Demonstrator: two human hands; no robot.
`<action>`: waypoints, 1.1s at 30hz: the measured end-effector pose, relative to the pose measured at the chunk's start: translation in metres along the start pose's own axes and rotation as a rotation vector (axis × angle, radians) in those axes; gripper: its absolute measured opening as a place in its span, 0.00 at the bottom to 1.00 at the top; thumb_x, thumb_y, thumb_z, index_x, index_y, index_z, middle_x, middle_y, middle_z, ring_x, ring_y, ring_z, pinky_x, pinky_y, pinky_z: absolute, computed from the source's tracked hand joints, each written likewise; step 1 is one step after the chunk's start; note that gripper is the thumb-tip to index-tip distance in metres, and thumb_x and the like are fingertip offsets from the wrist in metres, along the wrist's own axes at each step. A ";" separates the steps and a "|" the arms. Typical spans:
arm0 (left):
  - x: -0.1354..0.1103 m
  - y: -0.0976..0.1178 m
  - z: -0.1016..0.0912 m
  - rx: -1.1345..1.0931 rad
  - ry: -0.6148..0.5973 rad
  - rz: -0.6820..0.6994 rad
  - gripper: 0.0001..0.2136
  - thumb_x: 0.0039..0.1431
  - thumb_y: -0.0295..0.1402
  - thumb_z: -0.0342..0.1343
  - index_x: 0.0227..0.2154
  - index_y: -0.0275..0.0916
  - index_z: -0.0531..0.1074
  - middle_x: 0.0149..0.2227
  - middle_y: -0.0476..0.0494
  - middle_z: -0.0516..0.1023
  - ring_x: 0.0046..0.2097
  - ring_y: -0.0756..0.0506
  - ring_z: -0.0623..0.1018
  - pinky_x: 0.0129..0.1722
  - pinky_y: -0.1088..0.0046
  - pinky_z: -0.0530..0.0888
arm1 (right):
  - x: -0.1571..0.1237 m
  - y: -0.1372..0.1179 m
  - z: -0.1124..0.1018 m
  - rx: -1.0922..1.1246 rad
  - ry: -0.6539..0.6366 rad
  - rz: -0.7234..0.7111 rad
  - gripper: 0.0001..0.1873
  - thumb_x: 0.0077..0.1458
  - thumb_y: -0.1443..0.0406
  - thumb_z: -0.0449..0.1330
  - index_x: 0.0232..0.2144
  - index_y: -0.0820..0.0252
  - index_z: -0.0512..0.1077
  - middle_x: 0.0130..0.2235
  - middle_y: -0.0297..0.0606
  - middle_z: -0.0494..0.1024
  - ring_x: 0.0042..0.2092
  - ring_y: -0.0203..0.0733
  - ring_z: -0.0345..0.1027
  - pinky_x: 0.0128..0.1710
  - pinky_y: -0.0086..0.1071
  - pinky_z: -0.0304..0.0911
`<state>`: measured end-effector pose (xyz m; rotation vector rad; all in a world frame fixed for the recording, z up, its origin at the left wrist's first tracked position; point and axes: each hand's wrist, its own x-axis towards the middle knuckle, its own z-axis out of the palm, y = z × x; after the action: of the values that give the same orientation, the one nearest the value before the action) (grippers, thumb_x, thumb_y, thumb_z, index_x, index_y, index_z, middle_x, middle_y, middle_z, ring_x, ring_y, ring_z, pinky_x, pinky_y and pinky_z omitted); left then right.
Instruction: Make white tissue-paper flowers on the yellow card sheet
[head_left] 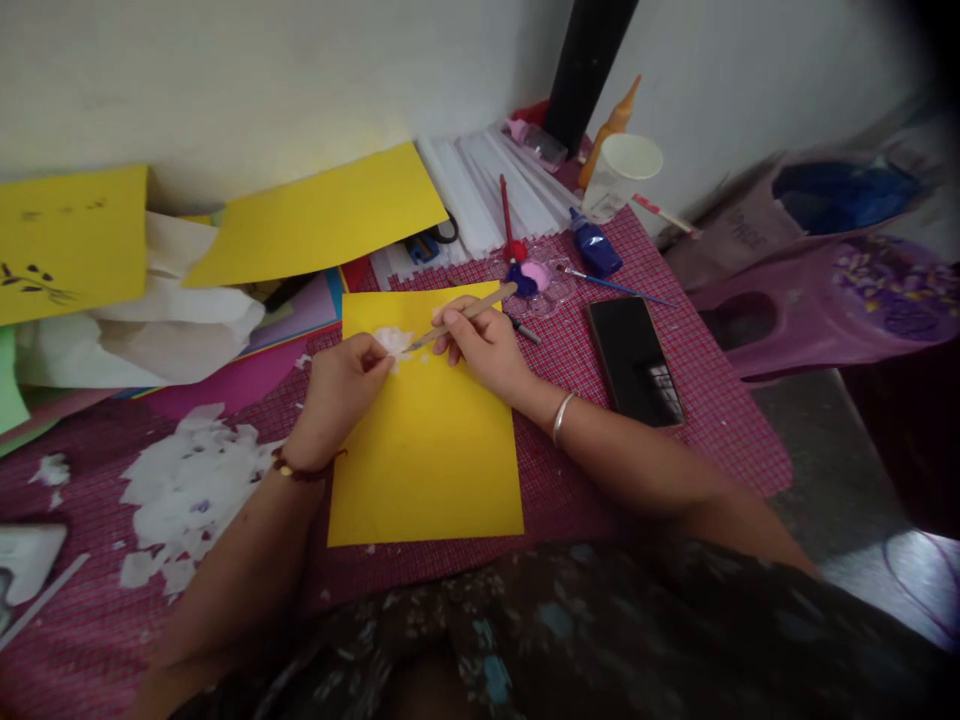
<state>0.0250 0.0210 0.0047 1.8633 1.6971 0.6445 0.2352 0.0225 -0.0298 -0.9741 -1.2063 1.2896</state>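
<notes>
A yellow sheet of paper (427,450) lies flat on the table in front of me. Near its top left is a small crumpled clump of white tissue paper (394,338). My left hand (341,390) pinches at the clump's lower edge with thumb and forefinger. In my right hand (480,345) is a slim wooden-handled paintbrush (487,300), gripped like a pen, its thin tip down at the tissue clump. Tiny white bits are on the sheet beside the tip. To the left of my left arm is a pile of cut white tissue pieces (191,490).
A phone (636,360) lies right of the sheet. Behind are a paint palette (551,290) with brushes, a blue bottle (595,245), a plastic cup (626,170) and white strips (487,190). More yellow sheets (322,215) lean at back left. A purple stool (810,310) stands beyond the table's right edge.
</notes>
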 end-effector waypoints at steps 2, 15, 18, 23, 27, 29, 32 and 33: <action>0.000 -0.001 0.001 -0.019 0.004 0.004 0.06 0.52 0.34 0.61 0.22 0.44 0.72 0.23 0.49 0.77 0.26 0.46 0.71 0.27 0.70 0.62 | -0.002 0.000 0.001 -0.002 -0.024 0.004 0.20 0.71 0.47 0.58 0.36 0.56 0.71 0.27 0.30 0.76 0.26 0.31 0.68 0.25 0.25 0.65; -0.008 0.006 -0.008 -0.229 -0.280 -0.038 0.08 0.52 0.40 0.64 0.23 0.43 0.77 0.21 0.50 0.74 0.24 0.48 0.68 0.25 0.73 0.61 | -0.009 -0.003 0.001 -0.048 -0.024 -0.052 0.26 0.68 0.40 0.57 0.37 0.55 0.70 0.26 0.30 0.75 0.24 0.32 0.66 0.24 0.28 0.62; -0.006 0.000 -0.010 -0.215 -0.309 -0.038 0.09 0.52 0.41 0.63 0.23 0.42 0.79 0.22 0.48 0.76 0.24 0.48 0.69 0.25 0.73 0.61 | -0.010 -0.003 0.001 -0.016 0.007 -0.044 0.26 0.67 0.39 0.57 0.36 0.55 0.69 0.24 0.28 0.72 0.23 0.32 0.64 0.22 0.27 0.60; -0.001 -0.005 -0.003 -0.143 -0.110 -0.029 0.05 0.51 0.35 0.62 0.23 0.43 0.76 0.23 0.49 0.78 0.26 0.47 0.72 0.27 0.73 0.63 | -0.009 0.002 0.002 -0.075 -0.055 -0.027 0.23 0.70 0.43 0.56 0.37 0.55 0.69 0.26 0.29 0.74 0.26 0.33 0.67 0.26 0.28 0.63; 0.000 -0.001 0.001 -0.144 -0.051 -0.057 0.07 0.52 0.31 0.63 0.22 0.42 0.72 0.23 0.50 0.74 0.27 0.47 0.70 0.28 0.71 0.64 | -0.010 0.003 0.002 -0.189 -0.131 -0.053 0.22 0.70 0.45 0.56 0.38 0.56 0.72 0.30 0.34 0.77 0.31 0.36 0.71 0.29 0.29 0.65; 0.000 0.001 0.002 -0.144 -0.038 -0.074 0.07 0.53 0.30 0.63 0.22 0.42 0.72 0.23 0.50 0.74 0.27 0.47 0.70 0.28 0.71 0.64 | -0.010 0.002 0.002 -0.244 -0.153 -0.070 0.22 0.71 0.45 0.55 0.38 0.56 0.73 0.32 0.36 0.78 0.32 0.37 0.72 0.29 0.30 0.65; 0.000 0.002 0.003 -0.130 -0.038 -0.083 0.07 0.53 0.29 0.62 0.23 0.42 0.72 0.23 0.51 0.73 0.27 0.47 0.70 0.29 0.71 0.63 | -0.009 0.003 0.002 -0.302 -0.161 -0.102 0.24 0.72 0.46 0.53 0.35 0.56 0.75 0.35 0.39 0.80 0.34 0.38 0.73 0.32 0.31 0.67; 0.000 0.002 0.003 -0.122 -0.039 -0.082 0.06 0.53 0.29 0.61 0.23 0.42 0.72 0.23 0.51 0.73 0.27 0.47 0.70 0.29 0.71 0.63 | -0.009 0.004 0.001 -0.322 -0.166 -0.113 0.25 0.73 0.47 0.52 0.34 0.57 0.75 0.36 0.40 0.81 0.35 0.39 0.74 0.33 0.32 0.68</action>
<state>0.0286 0.0205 0.0038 1.7022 1.6618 0.6587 0.2339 0.0135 -0.0349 -1.0239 -1.6100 1.1239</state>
